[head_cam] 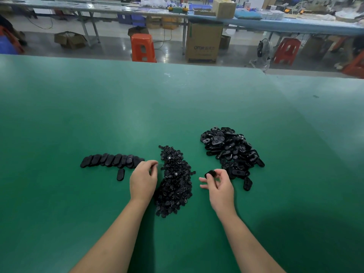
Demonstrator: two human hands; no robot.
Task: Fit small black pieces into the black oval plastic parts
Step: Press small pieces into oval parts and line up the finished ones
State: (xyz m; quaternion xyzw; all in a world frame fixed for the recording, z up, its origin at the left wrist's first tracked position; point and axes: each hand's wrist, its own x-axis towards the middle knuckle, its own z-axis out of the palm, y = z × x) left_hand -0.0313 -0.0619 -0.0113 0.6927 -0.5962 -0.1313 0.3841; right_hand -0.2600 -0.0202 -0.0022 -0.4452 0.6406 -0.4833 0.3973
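A heap of small black pieces lies in the middle of the green table. To its right sits a heap of black oval parts. A row of overlapping oval parts lies at the left, with one loose oval part in front of it. My right hand pinches a black oval part between thumb and fingers, just left of the oval heap. My left hand hovers at the left edge of the small-piece heap, fingers curled; whether it holds a piece is hidden.
Another loose oval part lies to the right of my right hand. Beyond the table's far edge stand an orange stool, a cardboard box, a fan and long blue benches with clutter.
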